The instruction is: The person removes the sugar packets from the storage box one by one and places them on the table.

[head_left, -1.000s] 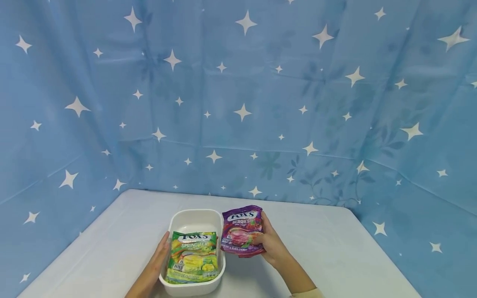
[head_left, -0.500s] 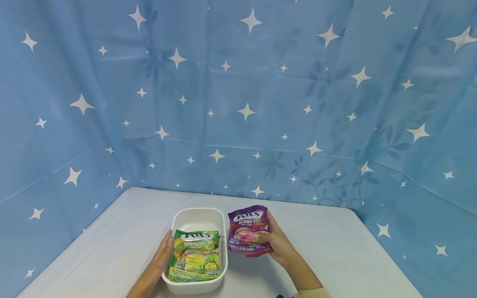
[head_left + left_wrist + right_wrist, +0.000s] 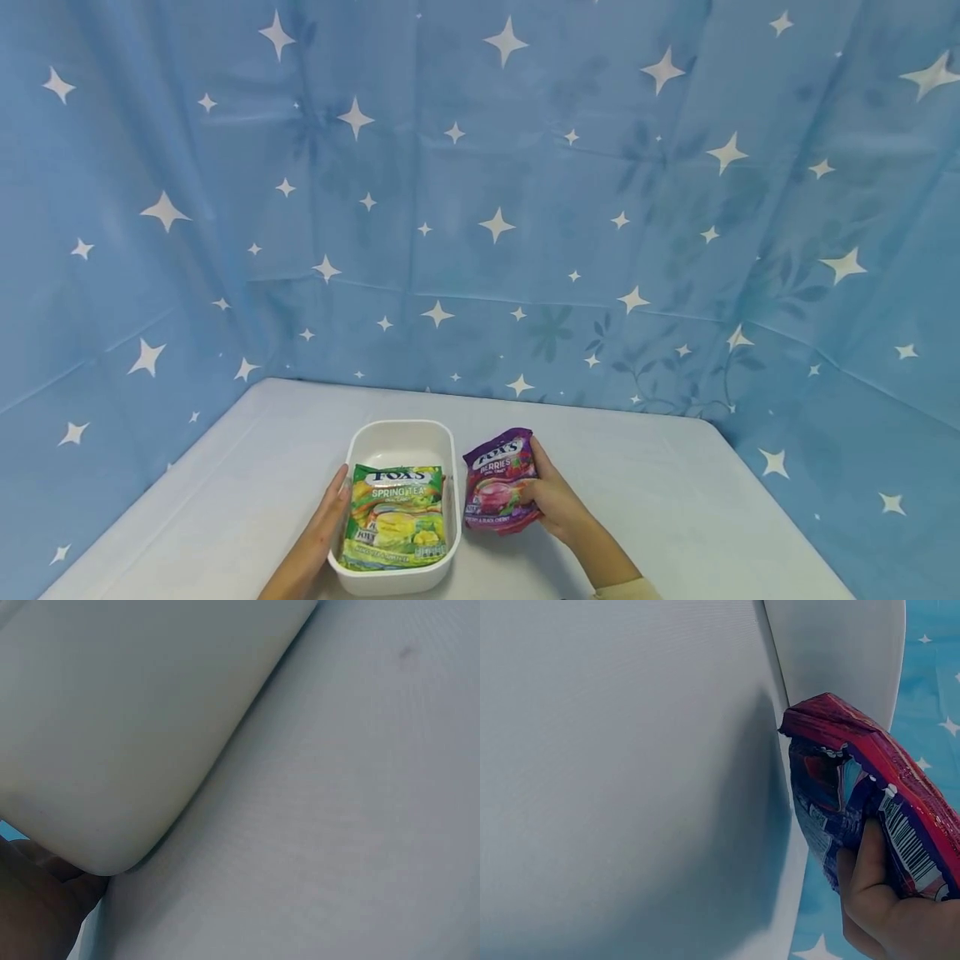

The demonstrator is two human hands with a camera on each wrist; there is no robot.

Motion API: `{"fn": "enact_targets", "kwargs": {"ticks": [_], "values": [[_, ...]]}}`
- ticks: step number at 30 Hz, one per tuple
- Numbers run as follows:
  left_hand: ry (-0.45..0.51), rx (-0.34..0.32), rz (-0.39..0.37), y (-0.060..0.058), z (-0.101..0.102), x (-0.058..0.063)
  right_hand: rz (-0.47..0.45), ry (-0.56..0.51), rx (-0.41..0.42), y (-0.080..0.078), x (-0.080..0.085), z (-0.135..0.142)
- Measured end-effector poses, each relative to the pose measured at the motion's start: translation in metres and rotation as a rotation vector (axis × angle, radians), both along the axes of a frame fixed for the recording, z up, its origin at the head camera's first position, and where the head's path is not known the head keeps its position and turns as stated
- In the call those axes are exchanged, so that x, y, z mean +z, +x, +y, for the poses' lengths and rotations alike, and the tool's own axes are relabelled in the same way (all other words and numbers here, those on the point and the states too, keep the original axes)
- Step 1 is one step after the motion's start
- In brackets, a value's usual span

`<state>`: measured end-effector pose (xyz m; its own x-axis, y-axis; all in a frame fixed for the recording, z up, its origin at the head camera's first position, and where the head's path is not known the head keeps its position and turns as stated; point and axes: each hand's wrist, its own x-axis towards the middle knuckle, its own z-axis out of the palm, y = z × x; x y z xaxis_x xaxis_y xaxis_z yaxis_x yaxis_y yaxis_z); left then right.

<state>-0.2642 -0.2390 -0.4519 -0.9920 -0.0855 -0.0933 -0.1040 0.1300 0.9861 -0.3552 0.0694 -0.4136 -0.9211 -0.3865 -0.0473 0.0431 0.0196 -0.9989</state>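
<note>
A white plastic tub stands on the table with a green bag of Spring Tea candy lying face up in its near part. My left hand rests along the tub's left side, fingers fairly straight. In the left wrist view the tub wall fills the upper left, and only part of the hand shows. To the right of the tub, my right hand grips a purple bag of Berries candy, thumb on its front. The right wrist view shows fingers curled against the back of this bag, above the table.
The white-covered table stretches away on both sides of the tub. A blue curtain with white stars stands behind the table and along its sides.
The purple bag, held in my right hand, has moved a little right, away from the tub, then tilted and come slightly lower. The left hand stays at the tub's side.
</note>
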Motion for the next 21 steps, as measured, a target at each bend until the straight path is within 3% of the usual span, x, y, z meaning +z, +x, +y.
{"fn": "enact_targets", "kwargs": {"ticks": [8, 15, 21], "values": [[-0.017, 0.013, 0.089, 0.0001, 0.0008, -0.0021, 0.012, 0.094, -0.027, -0.0004, 0.0013, -0.0041], [-0.001, 0.002, 0.050, 0.0001, -0.0001, -0.0015, -0.003, 0.154, -0.056, -0.0004, 0.0021, -0.0060], [0.012, -0.002, 0.064, -0.0001, 0.0009, -0.0014, -0.022, 0.172, -0.078, -0.0005, 0.0004, -0.0037]]}}
